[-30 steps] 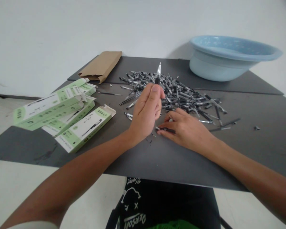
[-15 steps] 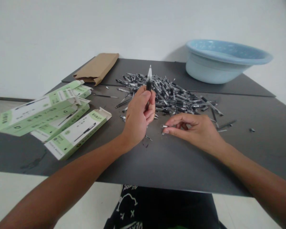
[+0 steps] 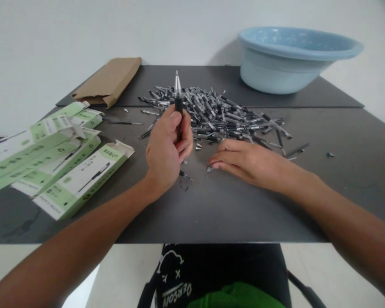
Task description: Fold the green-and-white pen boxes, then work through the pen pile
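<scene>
My left hand (image 3: 167, 149) is closed around a black pen (image 3: 178, 96) held upright, its silver tip pointing up. My right hand (image 3: 244, 162) rests low on the dark table (image 3: 231, 205), fingers together, pinching a small silver pen part (image 3: 209, 168) at its fingertips. Just beyond both hands lies a heap of several black and silver pens and pen parts (image 3: 218, 115). A few loose small parts (image 3: 184, 174) lie between my hands.
Green and white pen boxes (image 3: 60, 158) are piled at the left, some open. A flat brown paper package (image 3: 109, 81) lies at the back left. A light blue plastic basin (image 3: 291, 57) stands at the back right. A tiny part (image 3: 330, 155) lies alone at the right.
My right hand lifted from the table with a small part, then lowered and flattened again near the table. My left hand kept the pen upright. The camera view shifted slightly.
</scene>
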Demonstrator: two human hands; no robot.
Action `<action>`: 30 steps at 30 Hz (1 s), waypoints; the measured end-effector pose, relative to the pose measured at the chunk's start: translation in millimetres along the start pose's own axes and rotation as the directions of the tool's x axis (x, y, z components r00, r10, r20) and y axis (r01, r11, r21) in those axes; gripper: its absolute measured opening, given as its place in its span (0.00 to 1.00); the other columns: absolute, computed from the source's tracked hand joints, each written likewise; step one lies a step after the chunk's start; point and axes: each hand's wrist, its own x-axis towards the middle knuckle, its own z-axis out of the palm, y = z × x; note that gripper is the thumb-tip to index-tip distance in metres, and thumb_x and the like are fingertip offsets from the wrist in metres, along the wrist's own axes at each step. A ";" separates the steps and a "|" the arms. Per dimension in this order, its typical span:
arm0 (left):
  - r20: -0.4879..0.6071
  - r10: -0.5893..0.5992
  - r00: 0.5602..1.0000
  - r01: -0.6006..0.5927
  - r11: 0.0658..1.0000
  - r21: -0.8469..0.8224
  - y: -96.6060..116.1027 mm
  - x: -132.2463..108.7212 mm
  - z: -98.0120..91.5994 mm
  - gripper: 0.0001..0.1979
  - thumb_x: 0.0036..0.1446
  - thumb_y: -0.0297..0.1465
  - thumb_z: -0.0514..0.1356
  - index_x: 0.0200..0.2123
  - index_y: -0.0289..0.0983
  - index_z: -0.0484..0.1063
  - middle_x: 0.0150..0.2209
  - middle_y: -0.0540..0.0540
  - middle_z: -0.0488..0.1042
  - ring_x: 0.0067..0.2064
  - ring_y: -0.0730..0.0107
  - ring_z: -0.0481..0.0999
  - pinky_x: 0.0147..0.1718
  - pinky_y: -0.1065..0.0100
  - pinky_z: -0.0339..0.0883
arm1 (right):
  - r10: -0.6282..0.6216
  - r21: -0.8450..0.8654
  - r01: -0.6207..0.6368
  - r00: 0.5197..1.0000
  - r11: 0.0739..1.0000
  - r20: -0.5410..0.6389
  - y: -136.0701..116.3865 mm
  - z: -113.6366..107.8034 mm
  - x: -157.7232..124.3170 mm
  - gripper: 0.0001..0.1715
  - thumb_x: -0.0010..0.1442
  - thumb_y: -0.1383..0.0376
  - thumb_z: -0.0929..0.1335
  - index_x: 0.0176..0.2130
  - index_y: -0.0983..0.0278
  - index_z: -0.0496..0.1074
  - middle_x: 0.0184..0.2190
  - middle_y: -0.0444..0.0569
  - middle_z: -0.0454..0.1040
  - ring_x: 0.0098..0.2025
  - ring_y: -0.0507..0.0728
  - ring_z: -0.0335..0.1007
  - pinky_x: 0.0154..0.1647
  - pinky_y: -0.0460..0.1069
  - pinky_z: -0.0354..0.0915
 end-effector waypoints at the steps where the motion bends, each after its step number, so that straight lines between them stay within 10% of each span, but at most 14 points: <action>1: -0.006 0.009 1.000 -0.009 1.000 -0.006 -0.7 0.4 0.4 0.18 0.59 0.44 0.64 0.24 0.42 0.64 0.16 0.57 0.47 0.14 0.77 0.42 0.12 0.69 0.38 | 0.018 -0.033 -0.018 1.000 0.999 0.012 -1.3 0.5 0.5 0.21 0.79 0.57 0.63 0.57 0.62 0.81 0.49 0.56 0.79 0.49 0.61 0.78 0.53 0.55 0.73; 30: 0.017 0.003 1.000 -0.002 0.999 -0.041 -5.4 -1.2 -0.6 0.17 0.60 0.43 0.67 0.25 0.41 0.67 0.15 0.57 0.47 0.14 0.78 0.42 0.13 0.67 0.36 | 0.020 -0.223 -0.043 0.994 0.974 -0.104 2.8 18.2 7.8 0.23 0.77 0.65 0.62 0.62 0.63 0.78 0.50 0.57 0.78 0.50 0.63 0.75 0.50 0.56 0.72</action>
